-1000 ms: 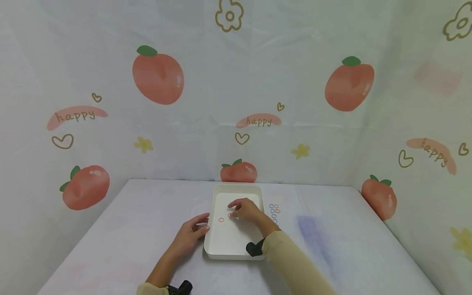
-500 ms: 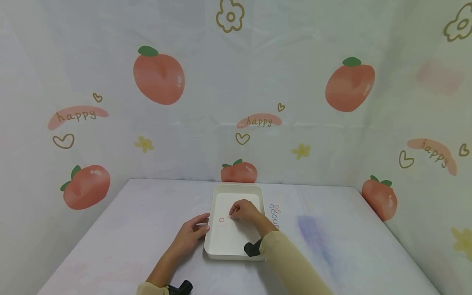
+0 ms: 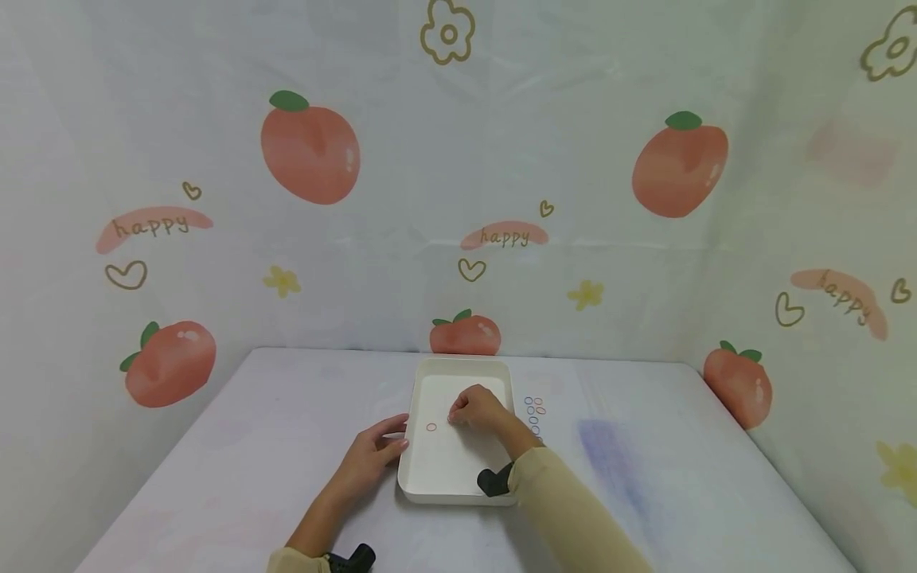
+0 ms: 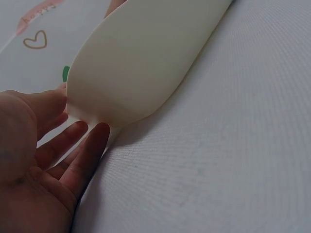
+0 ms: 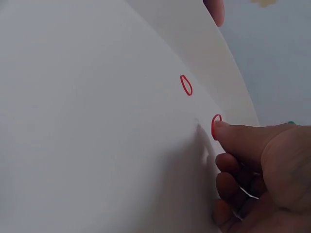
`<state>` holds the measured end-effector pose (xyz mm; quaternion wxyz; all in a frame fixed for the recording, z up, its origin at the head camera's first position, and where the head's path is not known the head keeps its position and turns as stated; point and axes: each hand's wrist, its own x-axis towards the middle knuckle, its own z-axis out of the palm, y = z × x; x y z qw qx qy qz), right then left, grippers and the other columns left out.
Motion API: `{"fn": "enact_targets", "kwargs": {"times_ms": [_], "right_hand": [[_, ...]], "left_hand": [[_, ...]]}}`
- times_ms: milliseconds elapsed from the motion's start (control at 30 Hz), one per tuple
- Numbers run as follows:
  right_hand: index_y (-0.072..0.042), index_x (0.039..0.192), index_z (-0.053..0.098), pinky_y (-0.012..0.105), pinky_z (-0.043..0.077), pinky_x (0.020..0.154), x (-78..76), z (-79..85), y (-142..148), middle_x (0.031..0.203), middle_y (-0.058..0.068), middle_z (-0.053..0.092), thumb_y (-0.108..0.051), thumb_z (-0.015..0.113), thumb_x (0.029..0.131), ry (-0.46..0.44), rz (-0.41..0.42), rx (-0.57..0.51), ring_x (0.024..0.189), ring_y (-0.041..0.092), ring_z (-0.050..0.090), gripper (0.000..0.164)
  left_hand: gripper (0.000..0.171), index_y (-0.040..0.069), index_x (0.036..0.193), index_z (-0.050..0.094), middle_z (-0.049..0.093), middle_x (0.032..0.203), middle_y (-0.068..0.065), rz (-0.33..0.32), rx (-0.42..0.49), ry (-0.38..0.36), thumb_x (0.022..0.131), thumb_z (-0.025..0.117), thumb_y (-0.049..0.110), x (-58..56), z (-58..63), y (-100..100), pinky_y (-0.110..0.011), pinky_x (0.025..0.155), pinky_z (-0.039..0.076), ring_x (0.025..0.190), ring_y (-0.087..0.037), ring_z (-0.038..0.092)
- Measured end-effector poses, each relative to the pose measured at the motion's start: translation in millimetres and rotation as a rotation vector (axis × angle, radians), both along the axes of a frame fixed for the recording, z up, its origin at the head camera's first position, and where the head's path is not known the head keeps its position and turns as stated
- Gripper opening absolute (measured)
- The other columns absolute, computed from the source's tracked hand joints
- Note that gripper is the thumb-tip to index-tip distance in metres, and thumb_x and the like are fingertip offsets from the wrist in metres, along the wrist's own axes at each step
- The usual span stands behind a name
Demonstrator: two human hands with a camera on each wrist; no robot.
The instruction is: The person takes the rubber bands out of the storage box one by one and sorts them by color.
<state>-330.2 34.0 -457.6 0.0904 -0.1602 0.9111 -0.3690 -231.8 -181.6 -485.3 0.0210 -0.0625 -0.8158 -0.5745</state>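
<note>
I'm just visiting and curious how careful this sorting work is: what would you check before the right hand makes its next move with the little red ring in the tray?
1. Left hand steadies the white tray: ok, its fingers rest against the tray's left wall.
2. Right hand has the red ring: cannot tell; a fingertip touches it, but a full pinch is hidden.
3. Tray sits flat on the table: ok.
4. Other red ring lies apart from the hand: ok, loose on the tray floor.
5. Rings outside the tray lie undisturbed to its right: ok.
</note>
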Motion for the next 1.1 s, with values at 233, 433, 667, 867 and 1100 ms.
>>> {"fn": "enact_targets", "kwargs": {"times_ms": [233, 433, 667, 867, 1100], "right_hand": [[-0.007, 0.073, 0.071, 0.020, 0.039, 0.053, 0.0, 5.1, 6, 0.066, -0.004, 0.060, -0.008, 0.076, 0.083, 0.065, 0.039, -0.009, 0.061, 0.010, 0.048, 0.011], [-0.006, 0.075, 0.072, 0.021, 0.040, 0.055, 1.8, 14.9, 12, 0.069, -0.004, 0.062, -0.009, 0.076, 0.083, 0.108, 0.049, -0.038, 0.064, 0.010, 0.048, 0.009], [-0.007, 0.078, 0.071, 0.024, 0.042, 0.058, 6.0, 30.3, 21, 0.072, -0.003, 0.062, -0.011, 0.074, 0.086, 0.095, 0.040, -0.061, 0.067, 0.012, 0.050, 0.009], [-0.007, 0.080, 0.069, 0.026, 0.045, 0.061, 9.3, 33.1, 36, 0.076, -0.003, 0.062, -0.011, 0.073, 0.087, 0.119, 0.027, -0.078, 0.070, 0.014, 0.053, 0.009], [-0.007, 0.080, 0.069, 0.028, 0.047, 0.063, 17.1, 32.0, 56, 0.076, -0.002, 0.061, -0.010, 0.072, 0.087, 0.149, -0.016, -0.102, 0.072, 0.014, 0.054, 0.008]], "left_hand": [[0.045, 0.003, 0.136, 0.054, 0.060, 0.124, -0.016, -0.012, 0.010, 0.003, 0.093, 0.065, 0.011, 0.7, 0.1, 1, -0.038, 0.083, 0.055, 0.107, -0.031, 0.063], [0.044, 0.005, 0.136, 0.054, 0.060, 0.125, -0.014, 0.010, -0.003, -0.018, 0.094, 0.065, 0.011, 0.1, 1.4, 2, -0.037, 0.085, 0.055, 0.108, -0.029, 0.063], [0.044, 0.004, 0.136, 0.054, 0.061, 0.124, -0.015, 0.010, -0.003, -0.008, 0.093, 0.064, 0.009, -1.3, -1.2, 2, -0.037, 0.084, 0.055, 0.107, -0.030, 0.063], [0.044, 0.006, 0.136, 0.055, 0.061, 0.123, -0.013, 0.015, 0.010, -0.024, 0.093, 0.065, 0.009, -3.5, -3.0, 1, -0.036, 0.084, 0.055, 0.107, -0.028, 0.063], [0.044, 0.003, 0.134, 0.056, 0.062, 0.121, -0.016, 0.003, 0.019, -0.003, 0.092, 0.065, 0.007, -2.2, -0.6, 1, -0.036, 0.083, 0.055, 0.103, -0.027, 0.064]]}}
